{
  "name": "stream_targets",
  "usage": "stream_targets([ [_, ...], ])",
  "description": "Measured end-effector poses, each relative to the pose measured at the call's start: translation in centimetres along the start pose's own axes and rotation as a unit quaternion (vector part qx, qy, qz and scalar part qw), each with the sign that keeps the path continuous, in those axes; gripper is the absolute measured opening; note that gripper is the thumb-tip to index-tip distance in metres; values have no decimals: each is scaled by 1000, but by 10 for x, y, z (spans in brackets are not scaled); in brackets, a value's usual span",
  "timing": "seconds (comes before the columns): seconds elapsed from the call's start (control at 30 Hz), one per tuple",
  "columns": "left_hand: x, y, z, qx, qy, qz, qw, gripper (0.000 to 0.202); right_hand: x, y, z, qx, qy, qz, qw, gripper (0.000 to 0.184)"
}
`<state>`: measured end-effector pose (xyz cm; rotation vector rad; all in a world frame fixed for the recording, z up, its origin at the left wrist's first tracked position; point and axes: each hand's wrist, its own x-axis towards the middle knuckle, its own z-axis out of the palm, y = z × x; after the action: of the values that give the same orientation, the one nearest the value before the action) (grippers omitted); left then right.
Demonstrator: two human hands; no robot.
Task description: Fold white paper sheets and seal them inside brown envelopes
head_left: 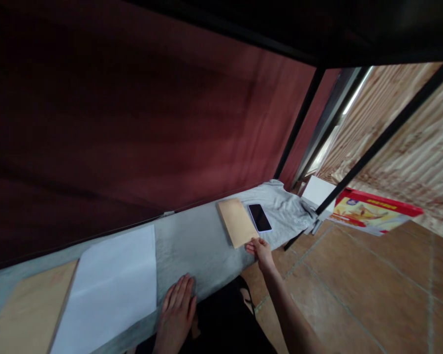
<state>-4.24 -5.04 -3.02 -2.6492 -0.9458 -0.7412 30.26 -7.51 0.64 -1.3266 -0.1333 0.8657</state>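
My right hand (259,250) is closed at the near right corner of a flat tan kraft-paper piece (237,222), which looks like an envelope or a small stack of them. The piece lies on a narrow surface covered with grey cloth (192,246). Just to its right is a phone (260,218) with a dark screen and a pale rim. My left hand (177,307) rests flat at the cloth's near edge, fingers stretched and holding nothing. Left of that hand lies a large white sheet (114,280), beside a thicker tan paper stack (33,307) cut off by the frame.
A dark red curtain (151,123) hangs behind the surface. Black metal posts (302,120) and a dark shelf overhead (354,29) frame the space. On the tiled floor (372,275) at right, a red and yellow printed box (372,211) stands near a corrugated wall (402,147).
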Motion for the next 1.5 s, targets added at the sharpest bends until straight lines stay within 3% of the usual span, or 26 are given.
stream_targets([
  [0.47,3,5,-4,-28,1,-25,999,52,7,-4,-5,-36,-17,33,999,25],
  [0.87,2,10,-6,-26,-33,-41,998,45,9,-1,-10,-68,-12,43,997,25],
  [1.13,5,20,-24,-39,-88,-84,992,45,-1,13,-22,-86,-43,4,995,26],
  [1.2,7,21,-28,-55,-94,-99,989,44,-2,20,-23,-119,-37,-43,991,34],
  [1.37,8,23,-33,-88,-104,-116,984,44,-13,29,-22,-246,-72,-136,957,48],
  [1.5,-1,17,-42,-63,-102,-135,984,50,-23,30,-20,-428,-72,-231,871,51],
])
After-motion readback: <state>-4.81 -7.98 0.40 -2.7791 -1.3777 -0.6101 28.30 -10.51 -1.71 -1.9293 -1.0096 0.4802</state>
